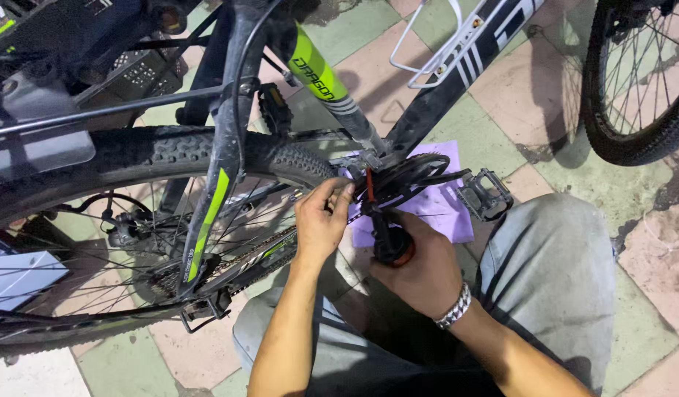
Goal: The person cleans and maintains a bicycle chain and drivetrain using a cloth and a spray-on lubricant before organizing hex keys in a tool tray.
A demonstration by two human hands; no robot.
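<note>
The person is crouching beside a black and lime-green bicycle (pixel 229 169) that is standing on a floor of pink and green tiles (pixel 398 66). The left hand (pixel 321 220) is reaching in beside the rear tyre (pixel 170 151), its fingertips (pixel 342 197) pressed together and pinching something small near the chainring (pixel 409 176); what they are pinching is too small to tell. The right hand (pixel 420 268), wearing a silver bracelet (pixel 455 306) at the wrist, is wrapping closed around the black handle of a tool (pixel 389 239) with an orange ring, whose upper end is touching the crank area just beside the left fingertips. A black pedal (pixel 486 195) is sticking out to the right, above the person's grey-trousered knee (pixel 552 257). A purple sheet (pixel 442 209) is lying on the floor beneath the chainring. The chain (pixel 266 250) is running back toward the rear cogs (pixel 159 283).
</note>
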